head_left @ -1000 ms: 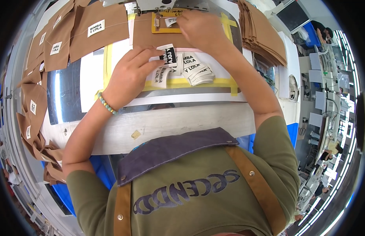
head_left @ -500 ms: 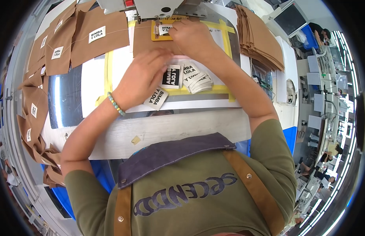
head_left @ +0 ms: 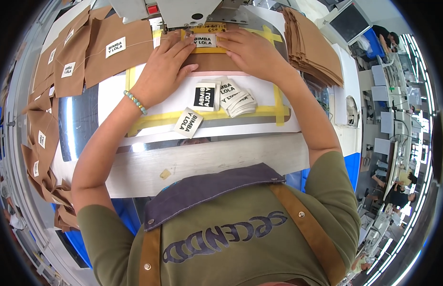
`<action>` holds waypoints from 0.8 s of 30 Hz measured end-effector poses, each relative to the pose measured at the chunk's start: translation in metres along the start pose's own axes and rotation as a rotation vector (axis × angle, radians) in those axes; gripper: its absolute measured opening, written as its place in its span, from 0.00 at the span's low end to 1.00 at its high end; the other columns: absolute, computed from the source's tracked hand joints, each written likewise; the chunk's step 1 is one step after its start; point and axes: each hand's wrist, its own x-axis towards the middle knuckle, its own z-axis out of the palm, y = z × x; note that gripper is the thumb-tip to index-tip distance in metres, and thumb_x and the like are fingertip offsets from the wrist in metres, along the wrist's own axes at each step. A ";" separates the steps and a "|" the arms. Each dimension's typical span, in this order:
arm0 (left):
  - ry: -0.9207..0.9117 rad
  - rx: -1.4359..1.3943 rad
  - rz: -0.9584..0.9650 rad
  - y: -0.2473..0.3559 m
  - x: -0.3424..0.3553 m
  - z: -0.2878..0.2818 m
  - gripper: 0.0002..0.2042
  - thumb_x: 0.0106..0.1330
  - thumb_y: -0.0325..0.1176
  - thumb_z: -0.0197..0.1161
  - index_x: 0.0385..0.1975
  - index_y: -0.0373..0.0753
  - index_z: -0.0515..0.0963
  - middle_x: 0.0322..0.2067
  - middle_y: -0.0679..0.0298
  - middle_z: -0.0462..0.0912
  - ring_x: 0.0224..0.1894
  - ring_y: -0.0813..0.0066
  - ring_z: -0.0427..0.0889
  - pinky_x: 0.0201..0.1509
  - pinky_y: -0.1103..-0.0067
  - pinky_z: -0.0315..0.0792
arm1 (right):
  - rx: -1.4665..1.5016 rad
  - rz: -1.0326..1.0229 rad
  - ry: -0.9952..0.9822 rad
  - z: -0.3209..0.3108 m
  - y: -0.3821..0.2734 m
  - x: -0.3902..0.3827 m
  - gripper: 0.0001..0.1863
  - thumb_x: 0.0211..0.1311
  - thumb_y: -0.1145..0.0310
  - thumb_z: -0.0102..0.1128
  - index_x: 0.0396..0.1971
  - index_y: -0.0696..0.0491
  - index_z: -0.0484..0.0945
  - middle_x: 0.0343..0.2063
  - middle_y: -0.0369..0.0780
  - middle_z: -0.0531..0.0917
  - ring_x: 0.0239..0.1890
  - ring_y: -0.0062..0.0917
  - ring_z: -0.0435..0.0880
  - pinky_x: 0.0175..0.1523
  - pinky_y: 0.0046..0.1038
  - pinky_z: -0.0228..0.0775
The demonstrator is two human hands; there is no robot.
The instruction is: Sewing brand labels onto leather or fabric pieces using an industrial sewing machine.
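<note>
A white printed label (head_left: pixel 205 40) lies in the window of a yellow template frame (head_left: pixel 203 50), on a brown fabric piece (head_left: pixel 216 65) at the sewing machine's head (head_left: pixel 188 13). My left hand (head_left: pixel 170 63) rests flat at the frame's left side, fingers stretched toward the machine. From the right, my right hand (head_left: pixel 252 53) reaches the label's right edge with fingertips extended and thumb apart. Both hands are open. Nearer to me lie a fanned stack of white labels (head_left: pixel 238 99), a black-faced label (head_left: pixel 204 96) and a single white label (head_left: pixel 188 122).
Brown pieces with sewn labels (head_left: pixel 115 50) trail down the left side, joined by thread. A stack of plain brown pieces (head_left: pixel 311 47) stands at the right. Yellow tape (head_left: pixel 162 125) borders the white work sheet. A monitor (head_left: pixel 348 24) is at the far right.
My left hand has gone from beside the loose labels up to the frame's left side. My right hand has shifted right and opened out, uncovering the label in the frame.
</note>
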 end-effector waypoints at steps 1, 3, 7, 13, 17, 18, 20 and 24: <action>0.000 -0.009 0.014 0.000 0.001 0.000 0.24 0.75 0.43 0.62 0.65 0.35 0.76 0.68 0.58 0.75 0.75 0.52 0.63 0.76 0.60 0.63 | 0.028 0.028 -0.036 0.000 0.002 -0.001 0.17 0.66 0.70 0.61 0.54 0.52 0.84 0.63 0.36 0.81 0.68 0.34 0.75 0.68 0.39 0.72; -0.006 -0.024 0.037 -0.001 0.002 0.002 0.23 0.74 0.42 0.63 0.64 0.36 0.77 0.68 0.59 0.75 0.75 0.51 0.63 0.77 0.60 0.62 | 0.013 -0.032 0.026 0.000 0.003 -0.002 0.17 0.65 0.70 0.61 0.52 0.53 0.84 0.61 0.36 0.82 0.67 0.35 0.76 0.68 0.40 0.72; -0.012 -0.164 0.017 -0.010 0.008 0.005 0.21 0.73 0.39 0.64 0.62 0.38 0.79 0.67 0.61 0.76 0.74 0.52 0.64 0.78 0.60 0.61 | -0.048 -0.016 -0.029 0.003 -0.001 0.005 0.16 0.63 0.70 0.62 0.51 0.53 0.84 0.60 0.36 0.83 0.66 0.35 0.76 0.68 0.42 0.72; -0.021 -0.320 -0.036 -0.014 0.010 0.001 0.19 0.71 0.33 0.64 0.61 0.37 0.80 0.64 0.59 0.78 0.74 0.54 0.65 0.77 0.63 0.61 | 0.008 -0.044 0.056 0.026 -0.014 0.016 0.17 0.63 0.74 0.60 0.52 0.55 0.84 0.59 0.37 0.84 0.63 0.35 0.79 0.65 0.36 0.75; 0.015 -0.354 -0.101 -0.003 0.001 -0.023 0.16 0.69 0.27 0.65 0.56 0.33 0.81 0.59 0.56 0.82 0.64 0.53 0.76 0.69 0.65 0.70 | 0.147 -0.025 0.084 0.034 -0.009 0.012 0.20 0.65 0.77 0.56 0.56 0.54 0.83 0.61 0.38 0.83 0.63 0.35 0.80 0.65 0.34 0.76; 0.034 -0.356 -0.116 0.004 -0.002 -0.032 0.15 0.69 0.26 0.65 0.54 0.32 0.82 0.57 0.56 0.84 0.61 0.53 0.80 0.65 0.65 0.73 | 0.148 -0.038 0.090 0.035 -0.007 0.012 0.20 0.65 0.77 0.56 0.57 0.54 0.83 0.61 0.38 0.83 0.63 0.35 0.80 0.66 0.35 0.75; 0.133 -0.260 0.092 0.020 -0.006 -0.054 0.12 0.67 0.24 0.66 0.49 0.32 0.83 0.52 0.55 0.85 0.52 0.54 0.84 0.55 0.65 0.77 | 0.138 -0.063 0.084 0.037 -0.003 0.014 0.21 0.65 0.78 0.55 0.58 0.54 0.82 0.62 0.38 0.82 0.63 0.36 0.79 0.67 0.35 0.74; 0.587 0.041 0.639 0.080 -0.041 -0.135 0.11 0.65 0.32 0.65 0.46 0.40 0.81 0.47 0.57 0.85 0.46 0.66 0.84 0.42 0.70 0.77 | 0.101 -0.054 0.039 0.038 0.001 0.018 0.23 0.65 0.79 0.54 0.60 0.53 0.82 0.64 0.37 0.81 0.64 0.37 0.79 0.69 0.37 0.72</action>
